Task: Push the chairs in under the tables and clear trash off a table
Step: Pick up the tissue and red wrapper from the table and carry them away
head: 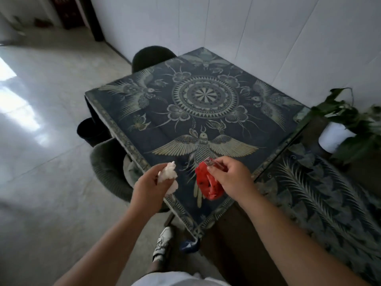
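trash in both hands over near corner of patterned counter (185,104), left hand (148,188) clutching white crumpled tissue (168,172), right hand (231,176) pinching red wrapper (207,185), label unreadable, white pot (332,138) holding leafy plant (350,118)

— What do we have in our hands?

— Our left hand (151,183) holds a crumpled white tissue (169,174), fingers curled round it. Our right hand (231,176) pinches a red wrapper (208,185), which hangs below the grip.

— And under them?

— The near corner of the bench (206,112), covered by a dark cloth patterned with birds and a central medallion.

— Chairs?

— One dark chair (153,56) at the far edge, another (110,166) on the left side, both tucked partly under. A black bin (88,130) sits on the floor left of the bench.

— To the right?

— A leafy plant in a white pot (334,139).
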